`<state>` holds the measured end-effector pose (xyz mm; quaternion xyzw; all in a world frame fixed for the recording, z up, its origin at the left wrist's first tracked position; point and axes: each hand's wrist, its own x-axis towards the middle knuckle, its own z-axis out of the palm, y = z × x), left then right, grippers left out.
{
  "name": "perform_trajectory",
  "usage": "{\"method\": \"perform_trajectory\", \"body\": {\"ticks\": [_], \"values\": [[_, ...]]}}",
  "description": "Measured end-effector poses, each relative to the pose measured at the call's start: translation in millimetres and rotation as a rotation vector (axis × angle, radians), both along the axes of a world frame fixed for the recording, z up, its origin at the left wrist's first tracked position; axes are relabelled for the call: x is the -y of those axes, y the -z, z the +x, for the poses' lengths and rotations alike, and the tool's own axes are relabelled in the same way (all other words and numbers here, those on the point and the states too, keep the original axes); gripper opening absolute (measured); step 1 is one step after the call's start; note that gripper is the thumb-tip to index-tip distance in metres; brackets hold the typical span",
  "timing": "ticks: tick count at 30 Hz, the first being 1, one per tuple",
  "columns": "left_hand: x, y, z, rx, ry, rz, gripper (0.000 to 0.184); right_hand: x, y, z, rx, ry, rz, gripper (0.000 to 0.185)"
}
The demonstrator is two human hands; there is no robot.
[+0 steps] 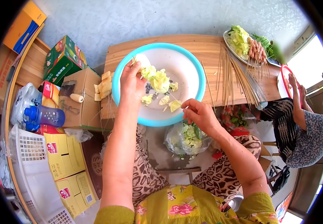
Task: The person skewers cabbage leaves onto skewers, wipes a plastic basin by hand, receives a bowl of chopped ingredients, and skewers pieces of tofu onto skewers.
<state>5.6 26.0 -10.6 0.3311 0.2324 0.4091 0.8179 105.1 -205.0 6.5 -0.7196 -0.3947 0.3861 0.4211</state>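
In front of me is a white basin with a turquoise rim (199,67), holding loose leaf pieces and a dark pattern on its bottom. My left hand (130,80) is closed on pale cabbage leaves (159,81) over the basin's left side. A thin skewer (173,98) runs from these leaves toward the lower right. Its other end sits pinched in the fingers of my right hand (201,115), by the basin's lower right rim. The left fingertips are partly hidden by leaf.
Many bare bamboo skewers (233,80) lie right of the basin. Beyond them, a plate (228,42) bears greens and sausages. A plastic bag of cabbage (188,139) stands below. A co-worker's hands (295,84) are at a red-rimmed basin (285,71). Boxes (81,99) line the left.
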Motion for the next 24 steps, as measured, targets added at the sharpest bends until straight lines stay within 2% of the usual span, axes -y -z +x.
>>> {"method": "perform_trajectory", "body": {"ticks": [2,4,6,8,10,11,14,16,24], "values": [[-1.9,0.6,-2.6,-0.006,-0.021,-0.013,0.027,1.1,11.2,2.0,0.370,-0.040,0.081,0.012],[2.7,-4.9,-3.3,-0.047,-0.018,-0.052,0.026,-2.7,20.1,-1.1,0.408,0.003,0.111,0.011],[-8.7,13.6,-6.7,0.046,0.089,0.072,0.024,-1.6,16.0,0.0,0.489,0.076,0.114,0.010],[-14.4,11.1,-4.1,-0.008,0.121,0.080,0.024,0.6,15.6,1.4,0.461,0.138,0.158,0.012],[-16.0,7.3,-5.8,-0.058,0.135,0.053,0.034,-2.8,12.9,2.1,0.491,0.128,0.126,0.011],[-14.1,5.4,-5.4,-0.053,0.123,0.039,0.036,-1.0,12.0,3.5,0.453,0.123,0.199,0.010],[-13.7,3.3,-5.1,-0.072,0.136,-0.003,0.038,-1.7,16.8,6.5,0.397,0.127,0.222,0.010],[-4.0,-7.1,-4.3,-0.141,0.055,-0.020,0.041,-1.1,15.6,7.8,0.393,0.087,0.234,0.009],[-1.0,-3.8,-2.5,-0.192,0.109,0.036,0.046,4.1,10.0,15.4,0.256,0.147,0.247,0.010]]}}
